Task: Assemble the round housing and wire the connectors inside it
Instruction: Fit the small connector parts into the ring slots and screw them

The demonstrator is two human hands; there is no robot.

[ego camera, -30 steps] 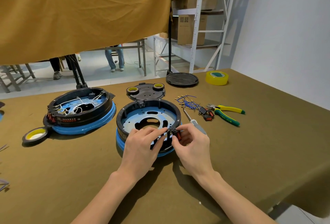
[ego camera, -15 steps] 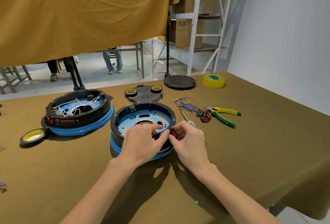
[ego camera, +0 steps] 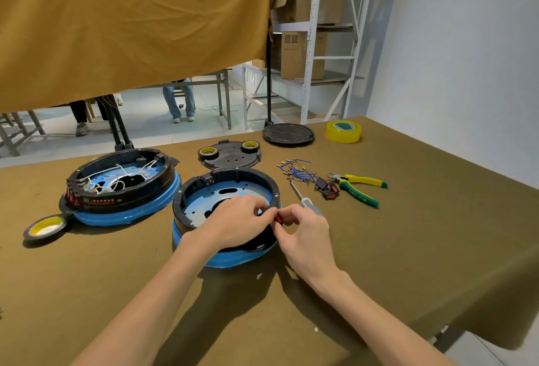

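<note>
An open round housing, black ring on a blue base, stands in front of me with a bare blue plate inside. My left hand lies over its near right rim, fingers curled on the rim. My right hand pinches a small red and black switch connector against that rim from outside. A second housing, wired with white leads, stands to the left. Loose blue wires and more switches lie to the right.
A screwdriver lies just behind my right hand. Green and yellow pliers lie further right. A black lid with two tape rolls, a black disc, clear yellow tape and a tape roll lie around.
Both hands have stayed at the near right rim, working the connector; my fingers have closed in tighter on it. The camera has tilted, shifting the scene slightly in view.
</note>
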